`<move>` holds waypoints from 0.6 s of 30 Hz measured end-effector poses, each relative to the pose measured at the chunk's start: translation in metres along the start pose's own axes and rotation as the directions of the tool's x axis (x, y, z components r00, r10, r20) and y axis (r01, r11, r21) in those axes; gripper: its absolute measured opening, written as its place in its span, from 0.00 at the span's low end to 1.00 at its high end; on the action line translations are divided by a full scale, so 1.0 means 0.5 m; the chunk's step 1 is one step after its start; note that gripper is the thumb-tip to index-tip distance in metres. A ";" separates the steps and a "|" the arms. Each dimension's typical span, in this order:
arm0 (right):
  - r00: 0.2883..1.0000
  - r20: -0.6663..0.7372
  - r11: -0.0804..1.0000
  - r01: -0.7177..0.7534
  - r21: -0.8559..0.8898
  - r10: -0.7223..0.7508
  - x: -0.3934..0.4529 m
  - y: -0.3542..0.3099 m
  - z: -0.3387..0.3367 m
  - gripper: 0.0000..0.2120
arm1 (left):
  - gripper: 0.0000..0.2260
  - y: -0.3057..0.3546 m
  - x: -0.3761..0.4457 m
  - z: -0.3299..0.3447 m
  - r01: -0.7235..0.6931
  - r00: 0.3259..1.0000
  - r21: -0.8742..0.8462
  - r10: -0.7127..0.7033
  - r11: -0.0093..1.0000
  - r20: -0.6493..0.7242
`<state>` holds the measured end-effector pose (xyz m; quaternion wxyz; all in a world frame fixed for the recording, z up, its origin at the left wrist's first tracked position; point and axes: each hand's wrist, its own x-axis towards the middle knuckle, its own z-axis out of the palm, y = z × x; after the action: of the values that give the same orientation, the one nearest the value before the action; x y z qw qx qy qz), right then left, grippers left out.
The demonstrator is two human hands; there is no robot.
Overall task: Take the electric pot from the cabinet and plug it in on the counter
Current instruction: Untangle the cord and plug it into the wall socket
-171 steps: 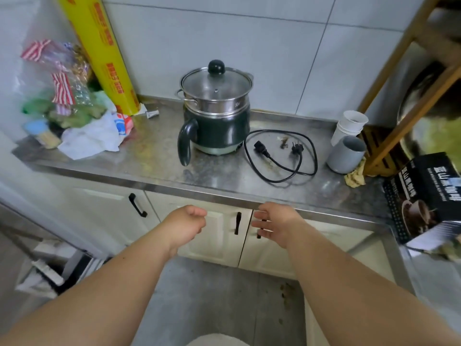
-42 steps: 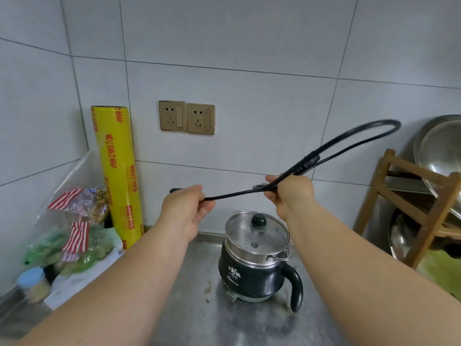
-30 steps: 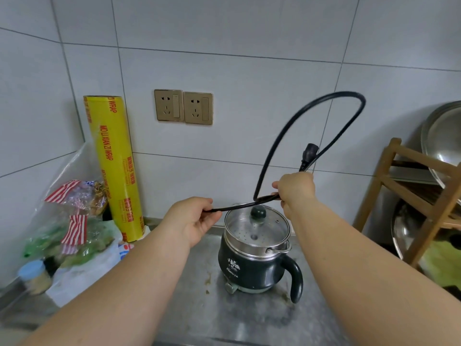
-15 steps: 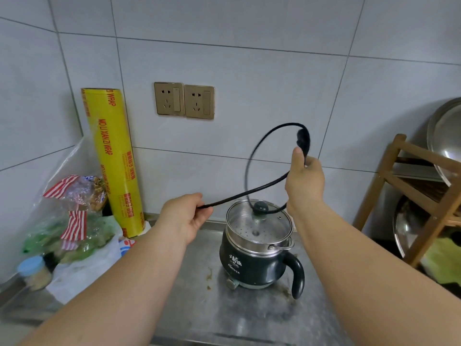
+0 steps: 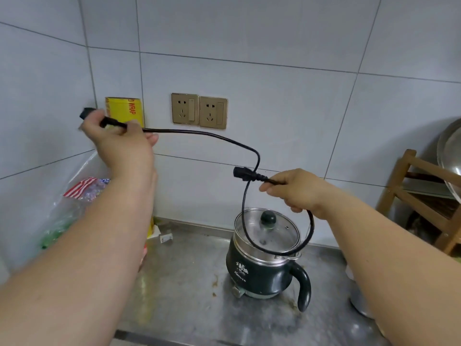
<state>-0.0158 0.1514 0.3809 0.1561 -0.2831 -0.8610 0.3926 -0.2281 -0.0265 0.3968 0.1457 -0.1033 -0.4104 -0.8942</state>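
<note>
The dark green electric pot (image 5: 264, 270) with a glass lid stands on the steel counter (image 5: 187, 295), handle toward the right front. A black power cord (image 5: 212, 135) hangs in the air above it, attached to nothing. My left hand (image 5: 119, 143) is raised at the left, shut on one end of the cord, whose black plug sticks out past my fist. My right hand (image 5: 296, 189) grips the cord just behind its other connector (image 5: 243, 174), which points left; the slack loops down over the pot's lid. Two gold wall sockets (image 5: 199, 111) sit between my hands.
A yellow cling-wrap roll (image 5: 126, 109) leans on the wall behind my left hand, above a plastic bag of items (image 5: 74, 203). A wooden rack (image 5: 424, 196) with metal pans stands at the right. A grey cup (image 5: 359, 303) sits by my right arm.
My left hand rose up and to the left with its cord end. My right hand dropped and now holds the connector pointing left; the high loop fell into a hanging loop over the pot.
</note>
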 end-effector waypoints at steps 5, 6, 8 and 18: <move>0.961 0.220 0.952 0.215 -0.217 -0.167 -0.029 -0.074 0.019 0.15 | 0.15 0.041 -0.026 0.048 -0.046 0.979 0.038 0.038 0.998 0.199; 0.949 0.240 0.935 0.263 -0.237 -0.206 -0.035 -0.086 0.024 0.17 | 0.15 0.044 -0.035 0.054 -0.055 0.969 0.059 0.039 0.997 0.243; 0.922 0.221 0.892 0.369 -0.261 -0.317 -0.046 -0.103 0.032 0.18 | 0.16 0.048 -0.051 0.061 -0.068 0.945 0.123 0.024 0.990 0.325; 0.784 -0.146 0.505 0.234 -0.831 -0.604 -0.045 -0.088 0.028 0.21 | 0.27 0.053 -0.110 0.063 -0.109 0.776 0.350 -0.140 0.930 0.615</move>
<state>-0.0212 0.1061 0.4047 0.2918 -0.1750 -0.9298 -0.1407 -0.1653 -0.0094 0.4190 0.0091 -0.3639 -0.5953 -0.7163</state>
